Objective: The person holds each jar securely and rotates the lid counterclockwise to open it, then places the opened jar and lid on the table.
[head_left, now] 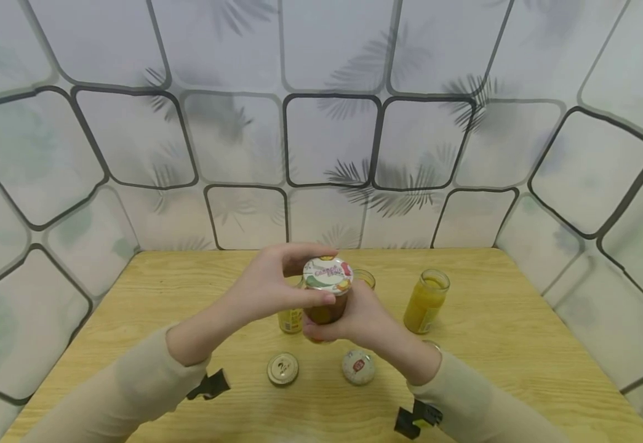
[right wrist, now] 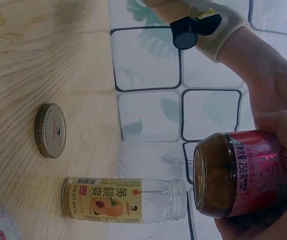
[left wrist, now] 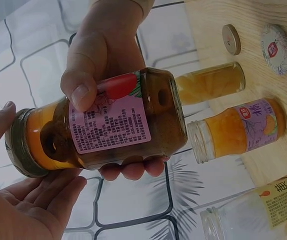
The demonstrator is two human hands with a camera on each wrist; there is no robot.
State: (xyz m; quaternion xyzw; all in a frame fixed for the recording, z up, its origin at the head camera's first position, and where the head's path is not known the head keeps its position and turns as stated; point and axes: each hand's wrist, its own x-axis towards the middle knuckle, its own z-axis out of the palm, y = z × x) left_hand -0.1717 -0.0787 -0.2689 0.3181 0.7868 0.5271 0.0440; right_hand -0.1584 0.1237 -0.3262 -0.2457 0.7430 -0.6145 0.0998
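Note:
A glass jar [left wrist: 158, 117] of brown-orange contents, with a pink and red label, is held above the table, tilted. My right hand [head_left: 362, 314] grips its body, thumb across the label in the left wrist view. At the other end, my left hand [head_left: 266, 283] holds the patterned white lid [head_left: 328, 274] between thumb and fingers. That lid sits on the jar; its dark side shows in the left wrist view. Below the hands, a gold lid [head_left: 282, 369] and a white lid with a red mark [head_left: 358, 367] lie on the table.
A lidless clear jar with a yellow label [right wrist: 106, 200] stands on the wooden table [head_left: 149, 295], left of the hands. Behind them is an open orange jar with a purple label [left wrist: 241, 129]. An open yellow-filled jar [head_left: 426, 301] stands to the right. Patterned walls [head_left: 332, 141] surround the table.

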